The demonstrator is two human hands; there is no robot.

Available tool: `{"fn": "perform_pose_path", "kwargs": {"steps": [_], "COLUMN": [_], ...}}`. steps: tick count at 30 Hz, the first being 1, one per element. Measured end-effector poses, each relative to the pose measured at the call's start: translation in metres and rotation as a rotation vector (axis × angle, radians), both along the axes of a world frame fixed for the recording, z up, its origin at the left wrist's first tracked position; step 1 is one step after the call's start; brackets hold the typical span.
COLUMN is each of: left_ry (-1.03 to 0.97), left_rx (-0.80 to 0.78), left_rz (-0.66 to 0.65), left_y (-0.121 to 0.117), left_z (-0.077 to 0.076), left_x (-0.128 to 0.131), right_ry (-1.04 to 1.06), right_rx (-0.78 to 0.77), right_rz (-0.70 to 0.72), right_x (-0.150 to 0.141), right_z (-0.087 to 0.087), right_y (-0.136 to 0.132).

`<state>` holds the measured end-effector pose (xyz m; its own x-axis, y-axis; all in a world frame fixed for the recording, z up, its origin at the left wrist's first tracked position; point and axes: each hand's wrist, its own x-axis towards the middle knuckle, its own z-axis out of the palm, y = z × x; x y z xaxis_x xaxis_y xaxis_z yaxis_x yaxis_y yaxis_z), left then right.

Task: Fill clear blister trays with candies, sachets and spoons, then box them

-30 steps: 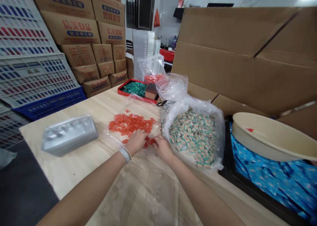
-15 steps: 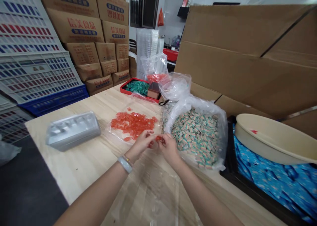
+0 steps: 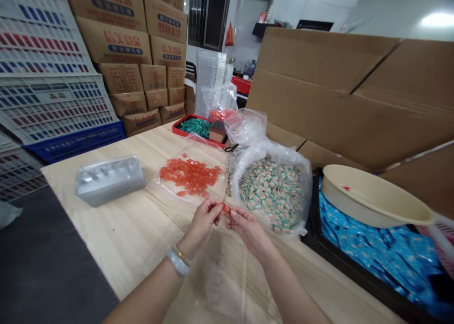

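Note:
My left hand [image 3: 205, 218] and my right hand [image 3: 247, 227] meet above the near part of the table, fingertips pinched on a small translucent red piece [image 3: 225, 209] between them. What kind of piece it is I cannot make out. Just beyond the hands lies a spread of similar red pieces [image 3: 191, 175] on a clear plastic sheet [image 3: 165, 194]. Close to my right hand stands an open clear bag [image 3: 307, 191] full of small square tiles [image 3: 271, 189] in green, cream and pinkish tones.
A stack of clear plastic trays [image 3: 111, 182] sits at the table's left. Farther back are a red tray [image 3: 176, 129] with green pieces and a clear bag [image 3: 222, 99] with red pieces. On the right, a cream basin [image 3: 372, 205] rests over blue packets [image 3: 358, 241].
Both hands have drawn back from the red spread toward me, with a red piece now between their fingertips. The view has shifted slightly.

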<state>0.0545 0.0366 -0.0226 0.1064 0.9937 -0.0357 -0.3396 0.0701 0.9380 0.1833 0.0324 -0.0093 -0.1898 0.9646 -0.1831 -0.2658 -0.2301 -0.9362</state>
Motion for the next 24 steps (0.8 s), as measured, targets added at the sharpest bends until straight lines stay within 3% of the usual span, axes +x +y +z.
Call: {"fn": "perform_pose_path", "kwargs": {"steps": [3, 6, 13, 19, 21, 24], "left_ry": [0.113, 0.227, 0.497, 0.508, 0.490, 0.416], "left_rx": [0.076, 0.132, 0.373, 0.340, 0.304, 0.278], "left_rz": [-0.007, 0.036, 0.234, 0.255, 0.299, 0.310], "left_y": [-0.007, -0.017, -0.039, -0.051, -0.055, -0.058], "left_z": [0.001, 0.004, 0.007, 0.001, 0.001, 0.003], "left_x": [-0.003, -0.003, 0.000, 0.005, 0.009, 0.014], "right_ry": [0.138, 0.132, -0.137, -0.160, -0.089, 0.089], "right_rx": [-0.124, -0.146, 0.086, 0.187, 0.114, -0.081], "right_rz": [0.026, 0.038, -0.098, -0.188, -0.165, -0.011], "right_x": [0.000, -0.003, -0.012, -0.021, -0.022, -0.021], "right_z": [0.011, 0.015, 0.014, 0.006, 0.003, 0.004], "right_y": [-0.011, -0.020, -0.034, -0.045, -0.048, -0.051]}}
